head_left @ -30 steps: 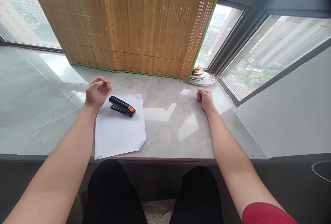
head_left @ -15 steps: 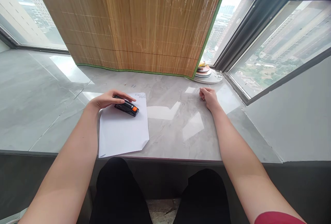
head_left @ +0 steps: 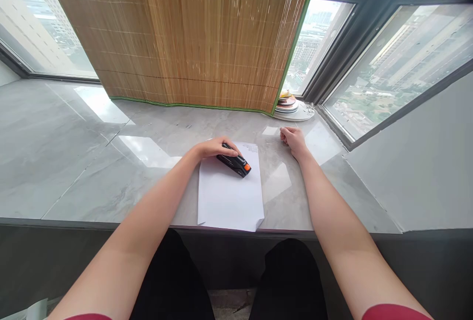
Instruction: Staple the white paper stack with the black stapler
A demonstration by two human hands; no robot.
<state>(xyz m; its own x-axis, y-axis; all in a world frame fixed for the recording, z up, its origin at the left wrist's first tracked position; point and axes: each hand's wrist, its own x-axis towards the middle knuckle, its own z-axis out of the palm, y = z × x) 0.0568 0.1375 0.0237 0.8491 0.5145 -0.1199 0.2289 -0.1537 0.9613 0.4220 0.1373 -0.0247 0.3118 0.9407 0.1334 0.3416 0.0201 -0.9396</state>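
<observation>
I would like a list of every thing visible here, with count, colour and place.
stapler: one, black with orange end, lying on the paper
paper: one white stack, at the near edge of the counter
counter: one, grey marble
bamboo blind: one, brown with green edging, behind the counter
plates: a few stacked, pale, in the far right corner
left hand: one, laid over the stapler
right hand: one, loosely curled, resting on the counter, holding nothing visible

A grey marble ledge (head_left: 92, 162) is lit by daylight from dark-framed windows (head_left: 391, 59). A bamboo blind (head_left: 192, 34) is hung at the back. Stacked plates (head_left: 291, 106) are set in the corner.
</observation>
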